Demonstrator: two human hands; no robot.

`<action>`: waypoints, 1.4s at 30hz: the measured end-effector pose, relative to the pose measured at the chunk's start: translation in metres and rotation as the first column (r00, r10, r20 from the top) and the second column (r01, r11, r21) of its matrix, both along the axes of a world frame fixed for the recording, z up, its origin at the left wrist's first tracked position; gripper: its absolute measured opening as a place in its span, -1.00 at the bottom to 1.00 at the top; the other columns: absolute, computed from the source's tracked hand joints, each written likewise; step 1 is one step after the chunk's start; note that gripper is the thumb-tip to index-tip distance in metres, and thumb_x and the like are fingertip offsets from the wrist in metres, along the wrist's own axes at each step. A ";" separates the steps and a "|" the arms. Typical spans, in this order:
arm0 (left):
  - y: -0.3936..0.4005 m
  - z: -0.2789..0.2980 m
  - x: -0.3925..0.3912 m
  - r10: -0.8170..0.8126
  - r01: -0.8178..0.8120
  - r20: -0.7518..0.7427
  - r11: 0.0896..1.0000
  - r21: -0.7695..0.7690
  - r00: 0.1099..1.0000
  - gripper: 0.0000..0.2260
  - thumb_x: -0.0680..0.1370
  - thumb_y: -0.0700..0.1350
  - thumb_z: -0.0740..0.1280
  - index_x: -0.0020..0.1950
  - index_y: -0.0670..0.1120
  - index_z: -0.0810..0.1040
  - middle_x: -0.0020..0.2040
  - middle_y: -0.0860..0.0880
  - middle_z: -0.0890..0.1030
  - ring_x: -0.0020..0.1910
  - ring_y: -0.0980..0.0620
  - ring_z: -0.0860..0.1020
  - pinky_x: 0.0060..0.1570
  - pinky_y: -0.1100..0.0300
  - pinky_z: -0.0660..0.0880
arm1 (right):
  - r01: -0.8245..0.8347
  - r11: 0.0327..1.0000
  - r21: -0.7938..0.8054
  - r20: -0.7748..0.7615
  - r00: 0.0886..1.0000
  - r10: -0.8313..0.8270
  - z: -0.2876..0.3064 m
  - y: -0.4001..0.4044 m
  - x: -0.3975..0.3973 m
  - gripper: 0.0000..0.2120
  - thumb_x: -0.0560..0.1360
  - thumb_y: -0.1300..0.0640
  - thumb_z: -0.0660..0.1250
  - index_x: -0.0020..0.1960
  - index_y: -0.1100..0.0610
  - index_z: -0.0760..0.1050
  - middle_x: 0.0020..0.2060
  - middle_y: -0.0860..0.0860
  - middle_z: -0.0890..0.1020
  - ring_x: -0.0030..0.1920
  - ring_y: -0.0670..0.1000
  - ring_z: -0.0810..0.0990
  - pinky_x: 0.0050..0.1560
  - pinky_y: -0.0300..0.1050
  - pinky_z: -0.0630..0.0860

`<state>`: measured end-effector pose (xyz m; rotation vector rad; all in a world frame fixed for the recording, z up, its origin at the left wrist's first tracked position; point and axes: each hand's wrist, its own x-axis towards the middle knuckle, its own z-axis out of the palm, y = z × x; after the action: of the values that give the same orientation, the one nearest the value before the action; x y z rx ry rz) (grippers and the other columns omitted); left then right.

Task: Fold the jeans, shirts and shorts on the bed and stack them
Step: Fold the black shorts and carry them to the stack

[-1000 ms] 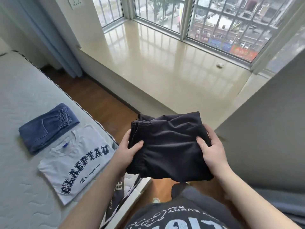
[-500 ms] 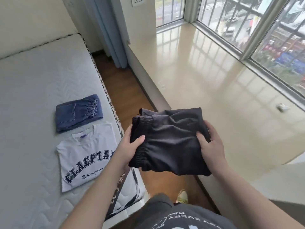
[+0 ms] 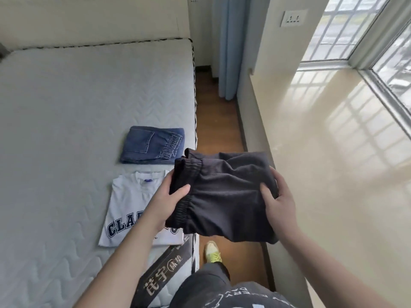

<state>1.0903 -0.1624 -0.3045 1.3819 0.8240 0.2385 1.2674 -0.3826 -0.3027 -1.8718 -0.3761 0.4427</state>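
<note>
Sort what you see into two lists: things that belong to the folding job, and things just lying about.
Part of the job:
black shorts, held by left hand and right hand
folded jeans
folded white shirt
bed

Just there:
blue curtain
wall socket
window sill
yellow shoe

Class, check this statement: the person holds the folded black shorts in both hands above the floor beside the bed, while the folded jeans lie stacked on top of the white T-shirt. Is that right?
Not quite. The head view shows the folded jeans beside the white T-shirt on the bed, not on top of it. The rest holds: left hand and right hand hold the folded black shorts.
</note>
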 end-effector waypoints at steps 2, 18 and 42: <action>0.027 0.000 0.005 0.022 -0.022 0.002 1.000 -0.007 1.000 -0.60 0.58 -0.08 0.38 0.23 0.42 0.45 0.20 0.22 0.62 0.17 0.21 0.60 0.12 0.19 0.50 | -0.037 0.999 -0.005 -0.020 0.999 0.037 0.003 0.031 0.012 -0.60 0.61 0.02 0.25 0.35 -0.37 0.33 0.23 -0.38 0.50 0.23 -0.30 0.47 0.28 -0.14 0.44; 0.162 -0.011 0.056 0.198 -0.199 -0.030 0.978 -0.062 0.980 -0.62 0.52 -0.01 0.42 0.21 0.40 0.48 0.22 0.17 0.62 0.20 0.15 0.59 0.15 0.14 0.49 | -0.251 0.966 -0.057 -0.046 0.967 0.249 -0.002 0.199 0.107 -0.59 0.59 0.04 0.28 0.34 -0.34 0.34 0.20 -0.40 0.51 0.23 -0.26 0.49 0.34 0.02 0.45; 0.324 -0.065 0.096 0.473 -0.487 -0.250 0.873 0.005 0.845 -0.43 0.37 0.14 0.51 0.33 0.38 0.41 0.30 0.24 0.55 0.28 0.17 0.53 0.32 -0.01 0.44 | -0.638 0.760 -0.126 -0.437 0.723 0.534 -0.092 0.422 0.198 -0.59 0.52 0.18 0.40 0.32 -0.05 0.43 0.09 -0.20 0.62 0.08 -0.21 0.59 0.11 -0.25 0.50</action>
<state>1.1862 0.1620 -0.3700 1.1411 1.3759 0.4340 1.4653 0.0395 -0.3943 -1.8348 -0.6849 1.3388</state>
